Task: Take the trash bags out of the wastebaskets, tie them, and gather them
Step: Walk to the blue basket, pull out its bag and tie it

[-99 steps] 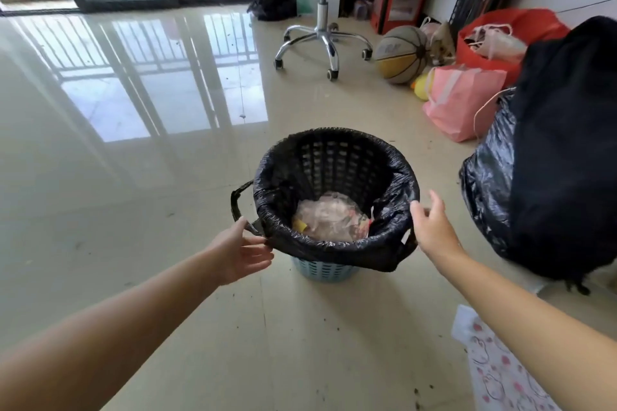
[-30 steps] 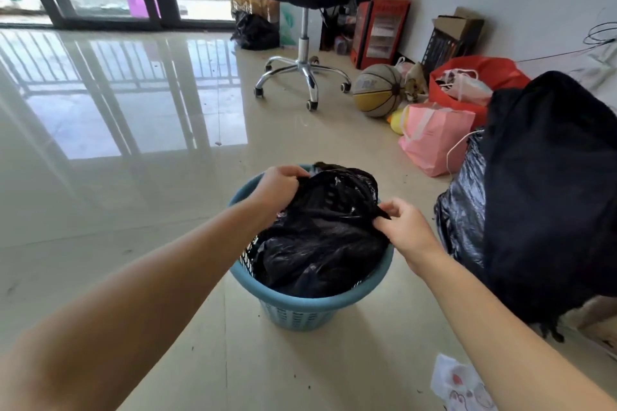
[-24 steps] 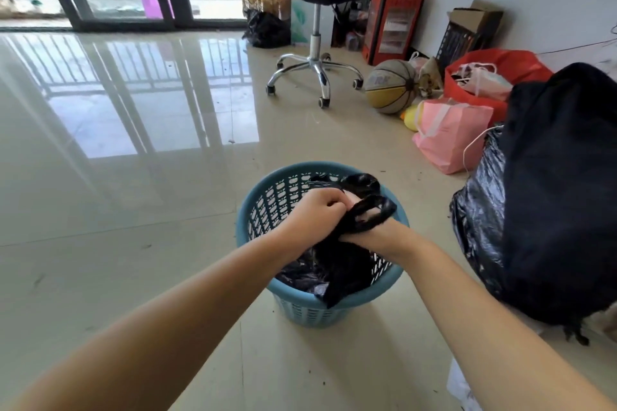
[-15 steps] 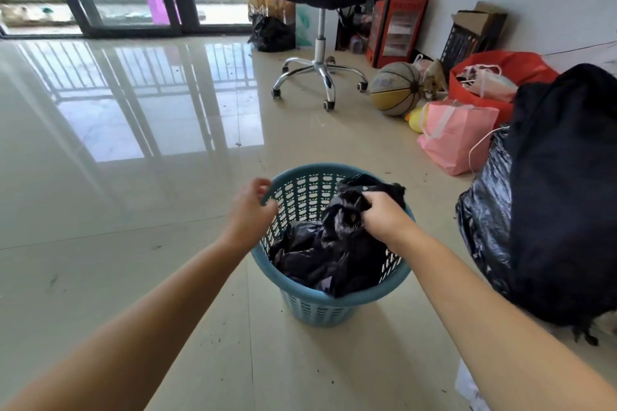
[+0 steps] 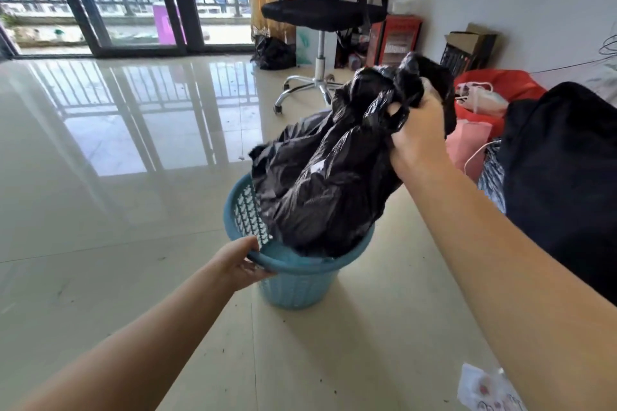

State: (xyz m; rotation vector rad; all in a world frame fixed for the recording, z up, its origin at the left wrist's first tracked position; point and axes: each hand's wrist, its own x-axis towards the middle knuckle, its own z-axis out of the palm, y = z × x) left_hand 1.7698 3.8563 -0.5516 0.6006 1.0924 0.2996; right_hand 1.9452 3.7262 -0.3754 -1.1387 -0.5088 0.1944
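Observation:
A black trash bag [image 5: 320,177] hangs half out of the blue plastic wastebasket [image 5: 293,277] on the tiled floor. My right hand [image 5: 417,130] grips the bag's gathered top and handles, raised above and to the right of the basket. The bag's bottom is still inside the basket mouth. My left hand [image 5: 240,265] holds the basket's near left rim, thumb on top and fingers under the edge.
A large black bag and dark bundle [image 5: 561,170] sit close on the right, with a pink bag [image 5: 467,143] and red bag [image 5: 494,83] behind. An office chair [image 5: 320,27] stands beyond the basket. Another black bag [image 5: 273,52] lies by the curtain. A printed white bag [image 5: 487,390] lies at the bottom right.
My right hand has lifted the gathered bag up and to the right, partly out of the basket. My left hand has dropped to the basket's near rim and holds it down.

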